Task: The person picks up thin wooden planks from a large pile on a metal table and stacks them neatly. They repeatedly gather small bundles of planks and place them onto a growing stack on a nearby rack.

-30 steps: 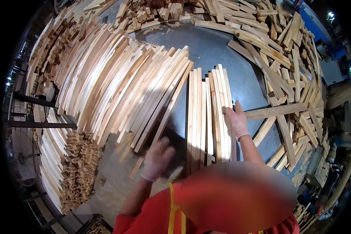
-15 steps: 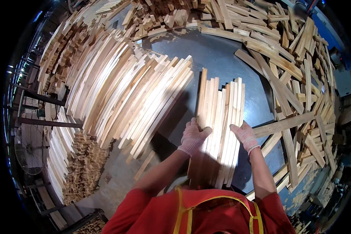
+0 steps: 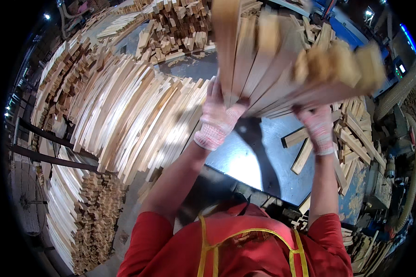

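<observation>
A bundle of wooden strips (image 3: 268,76) is raised above the metal table (image 3: 275,152), its ends tilted up toward me and blurred by motion. My left hand (image 3: 218,111), in a white and pink knit glove, grips the bundle's left side. On the other side my right hand (image 3: 316,124), gloved alike, is closed around its right edge; some of the fingers are hidden under the wood. Just left of my left hand lies a long row of pale strips (image 3: 138,120), packed side by side.
Shorter stacked strips (image 3: 97,212) stand at the lower left beside dark metal bars (image 3: 55,159). Another pile of wood (image 3: 182,32) rises at the back. Loose offcuts (image 3: 355,134) cover the right side, near a ribbed hose (image 3: 415,171) and blue machinery (image 3: 349,30).
Both hands have lifted the bundle off the metal table and moved it away from my body, tipping its ends up. My view has shifted with it.
</observation>
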Demonstrator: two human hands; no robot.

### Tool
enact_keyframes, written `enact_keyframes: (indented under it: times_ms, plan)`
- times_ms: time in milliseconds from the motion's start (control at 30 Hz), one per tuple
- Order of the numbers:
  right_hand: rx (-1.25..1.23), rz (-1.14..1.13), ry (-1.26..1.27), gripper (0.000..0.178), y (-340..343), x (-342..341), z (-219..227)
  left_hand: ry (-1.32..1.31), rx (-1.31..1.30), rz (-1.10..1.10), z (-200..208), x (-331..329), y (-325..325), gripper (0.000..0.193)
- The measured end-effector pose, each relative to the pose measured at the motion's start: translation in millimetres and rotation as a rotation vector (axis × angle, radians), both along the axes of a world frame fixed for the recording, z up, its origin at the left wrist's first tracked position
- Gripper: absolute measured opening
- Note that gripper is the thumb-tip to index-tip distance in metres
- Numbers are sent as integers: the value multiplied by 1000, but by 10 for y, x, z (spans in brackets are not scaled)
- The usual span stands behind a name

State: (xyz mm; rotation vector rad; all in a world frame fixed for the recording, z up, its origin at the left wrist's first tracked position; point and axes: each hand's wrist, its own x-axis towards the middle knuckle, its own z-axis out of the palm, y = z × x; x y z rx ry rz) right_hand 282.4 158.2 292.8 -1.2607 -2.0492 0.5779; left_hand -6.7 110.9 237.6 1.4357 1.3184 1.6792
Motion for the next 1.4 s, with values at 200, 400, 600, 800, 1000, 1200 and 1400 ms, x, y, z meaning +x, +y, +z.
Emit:
enact_keyframes:
  times_ms: [200, 400, 600, 800, 1000, 1200, 1400]
  plan:
    - [-370, 104, 523, 57, -840, -602, -1752, -131, -242, -398, -1805, -1002, -687, 53]
    - [-253, -46, -595, 50, -1071, -801, -2637, 1563, -330, -177, -1447, -1229, -852, 46]
    - [-324, -23, -213, 57, -864, -687, -2425, 1151, -336, -118, -1183, -1527, -1324, 44]
    - [-1035, -136, 253, 96, -316, -443, -2439, 400, -664, 580, -1915, -2057, -2950, 43]
    - [-847, 6, 71, 103, -463, -1040, -2578, -1119, -587, 651, -1822, -1785, -2561, 58]
    - [-852, 82, 133, 93, -222, -510, -2835, -979, -829, 407, -2324, -1213, -3051, 53]
    - [-921, 112, 15, 90, 298, -103, -2433, 592, -1076, 119, -1508, -1118, -1939, 71]
